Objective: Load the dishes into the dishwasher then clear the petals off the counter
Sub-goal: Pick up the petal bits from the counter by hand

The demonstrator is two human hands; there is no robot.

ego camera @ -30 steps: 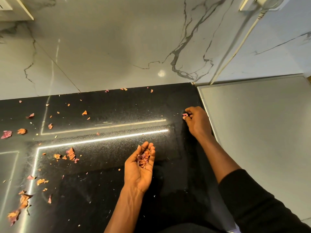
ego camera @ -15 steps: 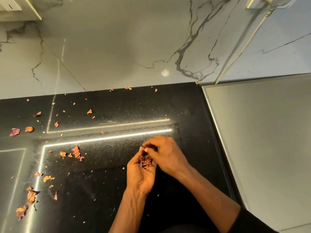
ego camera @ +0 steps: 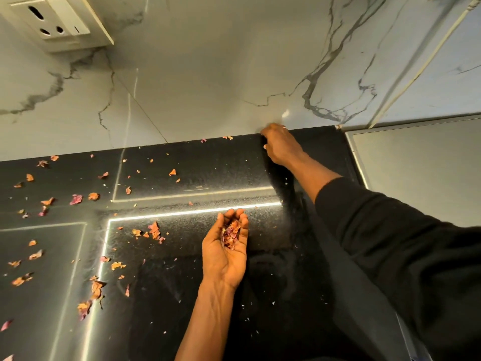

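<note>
Your left hand [ego camera: 226, 252] lies palm up over the middle of the black counter [ego camera: 260, 321], its fingers curled inward to make a cup. In that cup sits a heap of petals [ego camera: 230, 234], pink and orange, dry and crumpled, packed between the fingertips and the palm. None of the heap spills past the edge of the hand.

Your right hand [ego camera: 282, 145] is stretched out to the back edge of the counter, right where it meets the marble backsplash [ego camera: 208, 74]. You see only its back, with the knuckles up and the fingers bent down toward the seam. Whether those fingers pinch anything is hidden from this view, so you cannot tell. The black sleeve [ego camera: 403, 256] covers that arm up to the forearm.

Loose petals [ego camera: 153, 230] lie scattered over the left half of the counter. 1 cluster sits just left of your cupped hand, beside the strip of reflected light [ego camera: 195, 211]. More pieces lie toward the near left corner, and others are spread along the far left. 2 small bits rest against the backsplash, just left of your right hand. Fine crumbs dot the dark surface around both arms.

A socket plate [ego camera: 52, 19] is mounted on the backsplash at the upper left. A grey panel [ego camera: 416, 173] adjoins the counter on the right, and a white cable [ego camera: 416, 66] runs down the wall toward its back corner.
</note>
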